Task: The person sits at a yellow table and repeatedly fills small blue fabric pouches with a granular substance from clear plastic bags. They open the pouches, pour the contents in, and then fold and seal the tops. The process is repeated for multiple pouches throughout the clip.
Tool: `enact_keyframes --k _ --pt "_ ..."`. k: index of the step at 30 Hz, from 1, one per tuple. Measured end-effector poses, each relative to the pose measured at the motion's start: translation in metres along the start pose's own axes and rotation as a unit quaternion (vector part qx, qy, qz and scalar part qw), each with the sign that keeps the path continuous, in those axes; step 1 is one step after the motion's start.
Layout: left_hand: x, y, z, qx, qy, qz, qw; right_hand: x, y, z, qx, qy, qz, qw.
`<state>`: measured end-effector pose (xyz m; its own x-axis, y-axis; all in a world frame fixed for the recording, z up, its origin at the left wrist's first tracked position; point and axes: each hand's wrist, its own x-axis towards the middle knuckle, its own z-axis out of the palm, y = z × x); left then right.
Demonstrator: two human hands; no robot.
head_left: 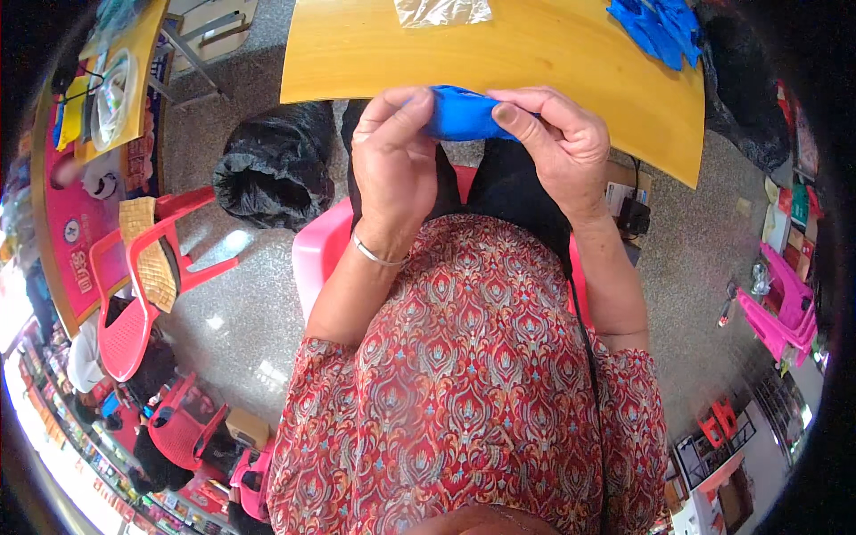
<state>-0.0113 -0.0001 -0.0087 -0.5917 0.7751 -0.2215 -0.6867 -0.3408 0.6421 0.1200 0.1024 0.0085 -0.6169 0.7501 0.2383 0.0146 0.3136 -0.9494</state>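
A bright blue piece of soft, thin material (464,116) is stretched between my hands, just off the near edge of the yellow table (499,53). My left hand (390,156) pinches its left end between thumb and fingers. At the other end, my right hand (563,152) grips it the same way, thumb on top. Whether the piece is folded or hollow I cannot make out. More crumpled blue pieces of the same colour (658,34) lie in a heap at the table's right end. A clear plastic bag (443,11) rests at the far edge.
Left of my legs stands an open black plastic bag (272,169); another black bag (749,102) hangs by the table's right end. A red chair (134,334) is on the left, a pink one (785,308) at far right. I sit on a pink seat (316,250).
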Motion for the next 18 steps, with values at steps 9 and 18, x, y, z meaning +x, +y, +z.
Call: enact_keyframes --k 9,18 --pt "0.006 0.006 -0.021 0.024 0.080 -0.052 0.995 0.015 0.031 -0.036 -0.085 0.045 0.033 0.995" --pt "0.005 -0.002 -0.040 0.037 0.093 -0.100 0.990 0.037 0.060 -0.061 -0.244 0.008 0.001 0.970"
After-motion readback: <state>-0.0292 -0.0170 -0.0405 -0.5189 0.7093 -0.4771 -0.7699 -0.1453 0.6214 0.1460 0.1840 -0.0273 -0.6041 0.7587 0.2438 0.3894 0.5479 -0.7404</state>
